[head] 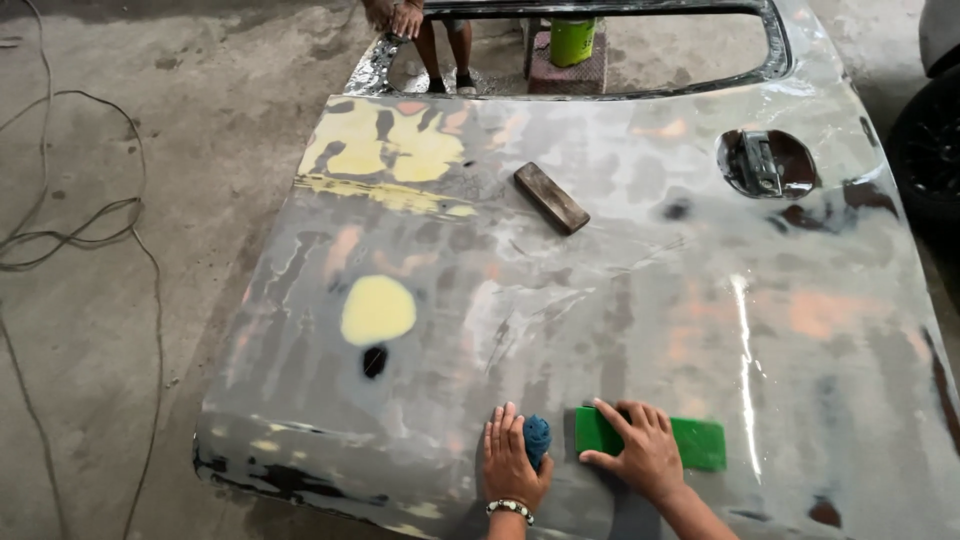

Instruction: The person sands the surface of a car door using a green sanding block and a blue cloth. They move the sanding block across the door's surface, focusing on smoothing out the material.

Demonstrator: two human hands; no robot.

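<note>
Two hands at near edge: right hand [648,455] flat, fingers spread, pressing one green sanding block [690,440] under its fingertips; left hand [510,458] curled around one blue cloth [537,440]. One sanded car door [620,290]; one wooden block [551,198] lies well apart.

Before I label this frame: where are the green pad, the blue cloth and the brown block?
Green pad [700,443]: head view, its bare right end.
Blue cloth [537,437]: head view, the bunched top.
Brown block [551,198]: head view, middle of its top face.
</note>
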